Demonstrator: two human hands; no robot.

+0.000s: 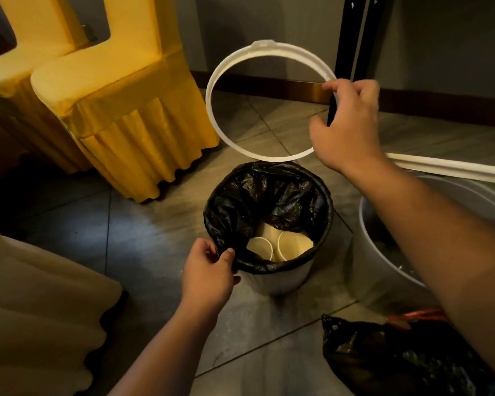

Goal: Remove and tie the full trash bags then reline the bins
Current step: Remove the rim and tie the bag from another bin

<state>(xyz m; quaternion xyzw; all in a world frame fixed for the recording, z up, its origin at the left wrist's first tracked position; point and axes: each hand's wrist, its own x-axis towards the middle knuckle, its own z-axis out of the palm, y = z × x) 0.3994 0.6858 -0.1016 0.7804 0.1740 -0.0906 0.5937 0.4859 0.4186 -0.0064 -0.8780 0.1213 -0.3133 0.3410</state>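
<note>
A small white bin (280,281) stands on the tiled floor, lined with a black trash bag (240,207) folded over its rim. Paper cups (280,244) lie inside the bag. My left hand (209,270) pinches the bag's edge at the bin's near left rim. My right hand (349,124) holds a white plastic rim ring (220,72) lifted above and behind the bin.
Two yellow-covered chairs (120,104) stand to the left. A second, larger white bin (383,261) is at the right, with another white ring (455,167) behind it. A filled black bag (406,358) lies at the lower right. Beige cloth (35,310) hangs at the lower left.
</note>
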